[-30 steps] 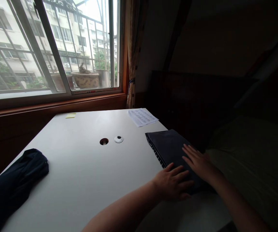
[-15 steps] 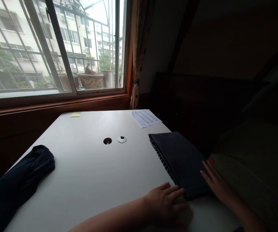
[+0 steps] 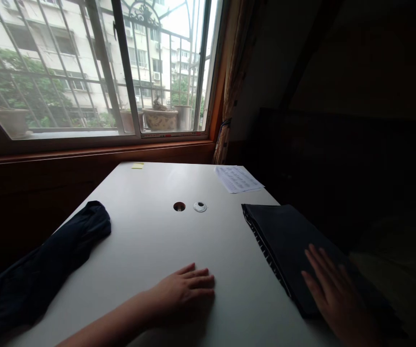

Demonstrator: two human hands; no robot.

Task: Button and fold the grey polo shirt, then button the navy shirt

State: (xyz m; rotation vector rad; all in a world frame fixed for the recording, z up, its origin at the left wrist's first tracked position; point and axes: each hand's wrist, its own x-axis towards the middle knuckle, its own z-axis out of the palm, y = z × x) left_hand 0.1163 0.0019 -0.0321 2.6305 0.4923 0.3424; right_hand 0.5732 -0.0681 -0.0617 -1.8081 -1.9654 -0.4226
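Folded dark navy cloth (image 3: 283,236), perhaps a garment, lies flat along the right side of the white table (image 3: 150,241). Its left edge shows a white-striped band. My right hand (image 3: 332,289) rests over the cloth's near right part, fingers stretched out. To the left, apart from that cloth, my left hand (image 3: 184,289) is over the bare tabletop with its fingers extended and nothing in it. A second dark navy garment (image 3: 67,250) lies bunched along the table's left edge; its near end runs out of view.
Printed papers (image 3: 239,179) lie at the far right corner, a yellow sticky note (image 3: 137,165) at the far left. Mid-table are a round hole (image 3: 179,206) and a white grommet cap (image 3: 200,206). A barred window (image 3: 172,72) and a curtain (image 3: 226,120) stand behind.
My left hand has moved left, away from the folded cloth's near edge. My right hand now lies further over the cloth. The view has turned left.
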